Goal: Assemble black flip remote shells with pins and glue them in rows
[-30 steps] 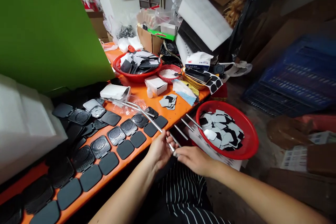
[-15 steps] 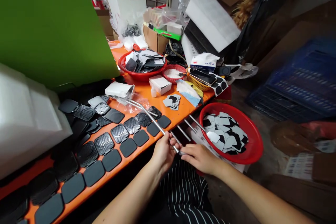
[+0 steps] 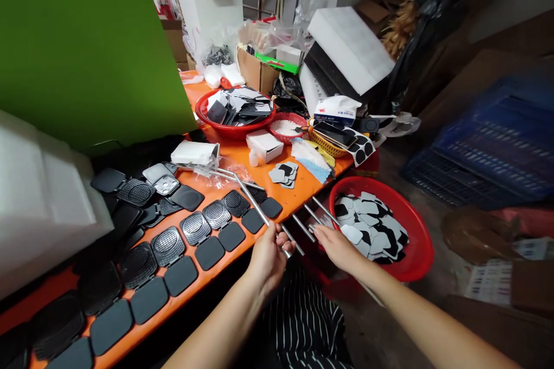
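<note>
My left hand [image 3: 269, 255] is closed around a thin metal rod [image 3: 255, 204] that slants up over the front edge of the orange table [image 3: 303, 185]. To its right, my right hand [image 3: 335, 245] has its fingertips together at the end of another metal rod [image 3: 303, 228] sticking out past the table edge; whether it grips something is hidden. Rows of black hinged pads [image 3: 208, 249] lie along the table's front. Right of my right hand stands a red basin [image 3: 419, 236] with white and black cut pieces [image 3: 376, 228].
At the back are a red bowl of sheets [image 3: 236, 131], a small white box [image 3: 265, 145], a yellow basket [image 3: 331, 147] with a phone and a pile of cut pieces [image 3: 284, 174]. A white container [image 3: 47, 196] stands left, blue crates [image 3: 485, 144] right.
My right hand has left the lower end of the rod in my left hand and moved right and slightly up, to the protruding rods. The view has shifted slightly.
</note>
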`<state>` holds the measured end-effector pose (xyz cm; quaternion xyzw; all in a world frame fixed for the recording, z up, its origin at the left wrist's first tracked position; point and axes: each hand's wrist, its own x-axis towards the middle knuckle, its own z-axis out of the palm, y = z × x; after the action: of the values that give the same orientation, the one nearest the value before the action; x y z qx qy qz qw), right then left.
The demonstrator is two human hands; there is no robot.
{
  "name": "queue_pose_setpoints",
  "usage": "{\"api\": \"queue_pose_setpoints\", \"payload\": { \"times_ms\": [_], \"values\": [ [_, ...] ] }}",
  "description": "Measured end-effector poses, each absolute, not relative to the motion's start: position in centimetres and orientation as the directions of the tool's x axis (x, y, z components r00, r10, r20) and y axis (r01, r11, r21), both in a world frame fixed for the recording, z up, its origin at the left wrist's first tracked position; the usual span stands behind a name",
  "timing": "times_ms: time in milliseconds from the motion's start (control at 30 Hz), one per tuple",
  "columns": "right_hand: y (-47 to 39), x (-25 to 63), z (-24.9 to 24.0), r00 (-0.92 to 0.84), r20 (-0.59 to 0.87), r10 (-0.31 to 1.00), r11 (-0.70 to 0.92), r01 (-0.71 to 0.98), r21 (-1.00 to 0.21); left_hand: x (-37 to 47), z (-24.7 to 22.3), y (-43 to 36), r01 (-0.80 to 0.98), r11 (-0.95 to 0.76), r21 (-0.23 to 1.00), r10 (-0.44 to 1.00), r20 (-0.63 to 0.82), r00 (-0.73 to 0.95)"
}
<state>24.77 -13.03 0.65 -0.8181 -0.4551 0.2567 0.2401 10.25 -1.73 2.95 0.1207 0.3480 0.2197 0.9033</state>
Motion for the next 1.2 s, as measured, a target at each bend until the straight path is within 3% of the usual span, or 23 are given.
{"api": "queue_pose_setpoints", "payload": {
  "times_ms": [167, 400, 600, 800, 1000, 1200],
  "values": [
    [-8.7, 27.0, -2.9, 0.547, -0.301, 0.781, -0.614, 0.584, -0.531, 10.2, 2.4, -2.0, -0.308, 0.869, 0.388, 0.491, -0.590, 0.641],
    [-5.9, 27.5, -4.4, 0.581, -0.333, 0.743, -0.639, 0.465, -0.613, 10.3, 1.9, -1.9, -0.317, 0.867, 0.385, 0.496, -0.594, 0.634],
    [-7.1, 27.7, -4.7, 0.538, -0.467, 0.702, -0.627, 0.157, -0.763, 10.2, 2.1, -1.9, -0.284, 0.888, 0.361, 0.456, -0.618, 0.640],
    [-7.7, 28.6, -3.8, 0.443, -0.568, 0.694, -0.593, -0.097, -0.800, 10.0, 2.1, -1.7, -0.258, 0.903, 0.343, 0.425, -0.634, 0.646],
    [-7.8, 28.6, -4.0, 0.463, -0.539, 0.703, -0.551, -0.124, -0.825, 9.7, 2.1, -1.5, -0.238, 0.906, 0.350, 0.415, -0.625, 0.661],
    [-9.5, 29.4, -2.4, 0.645, -0.359, 0.674, -0.451, -0.026, -0.892, 9.3, 2.1, -0.9, -0.121, 0.921, 0.370, 0.357, -0.682, 0.638]
  ]
}}
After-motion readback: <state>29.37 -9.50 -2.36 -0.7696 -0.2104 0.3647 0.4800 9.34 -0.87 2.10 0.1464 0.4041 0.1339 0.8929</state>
